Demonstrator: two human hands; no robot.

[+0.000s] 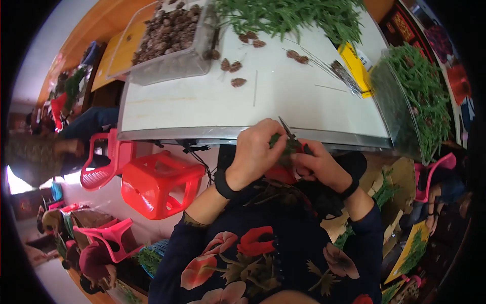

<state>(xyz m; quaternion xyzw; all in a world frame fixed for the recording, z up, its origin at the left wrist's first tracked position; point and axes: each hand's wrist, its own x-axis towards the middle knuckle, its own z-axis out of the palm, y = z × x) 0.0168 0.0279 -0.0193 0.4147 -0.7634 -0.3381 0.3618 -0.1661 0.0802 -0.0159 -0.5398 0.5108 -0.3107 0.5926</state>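
Note:
Both my hands meet in front of me at the table's near edge. My left hand [255, 152] is closed, with a green artificial sprig [287, 152] pinched between thumb and fingers. My right hand [320, 163] is closed close beside it, around what looks like scissors [286, 127], with a dark pointed blade and a bit of red handle showing. Fingers cover most of the sprig and the tool's grip. Beyond my hands, several small brown pine cones [238, 82] and thin wires [255, 88] lie on the white table [192, 109].
A clear bin [169, 71] of pine cones stands at the far left, near a heap of green sprigs [298, 15]. Another clear bin [400, 106] of greenery is at right, beside a yellow packet [357, 68]. A red stool [152, 187] stands left of me. Other people sit farther off.

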